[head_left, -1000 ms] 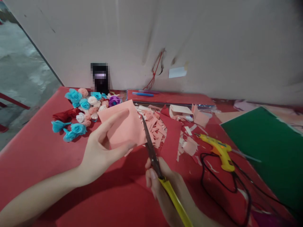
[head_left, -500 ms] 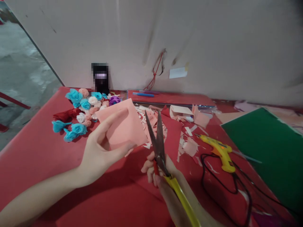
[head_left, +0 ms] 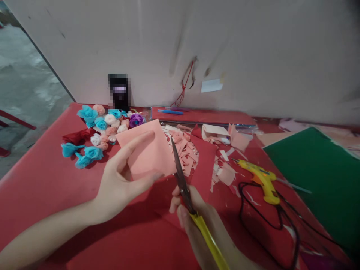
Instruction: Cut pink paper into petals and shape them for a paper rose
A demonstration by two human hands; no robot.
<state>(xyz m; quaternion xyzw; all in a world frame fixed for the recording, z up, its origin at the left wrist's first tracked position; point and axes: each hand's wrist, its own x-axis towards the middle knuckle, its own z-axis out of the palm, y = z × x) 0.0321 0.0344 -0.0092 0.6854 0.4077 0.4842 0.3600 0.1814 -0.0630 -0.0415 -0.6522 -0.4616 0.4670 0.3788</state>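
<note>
My left hand (head_left: pixel 120 183) pinches a folded pink paper sheet (head_left: pixel 149 150) between thumb and fingers and holds it above the red table (head_left: pixel 42 187). My right hand (head_left: pixel 194 217) grips yellow-handled scissors (head_left: pixel 185 191). Their blades are closed and lie along the right edge of the pink sheet. A heap of pink paper scraps (head_left: pixel 187 153) lies just behind the blades on a dark red sheet (head_left: pixel 206 161).
Paper flowers (head_left: pixel 98 131) in blue, white, pink and purple are heaped at the back left. A yellow glue gun (head_left: pixel 261 180) with a black cord (head_left: pixel 270 221) lies to the right, beside a green sheet (head_left: pixel 312 176). A blue pen (head_left: pixel 170 111) lies by the wall.
The scissor blades stood apart half a second ago and have closed on the right edge of the pink sheet. My left hand has kept the sheet nearly still.
</note>
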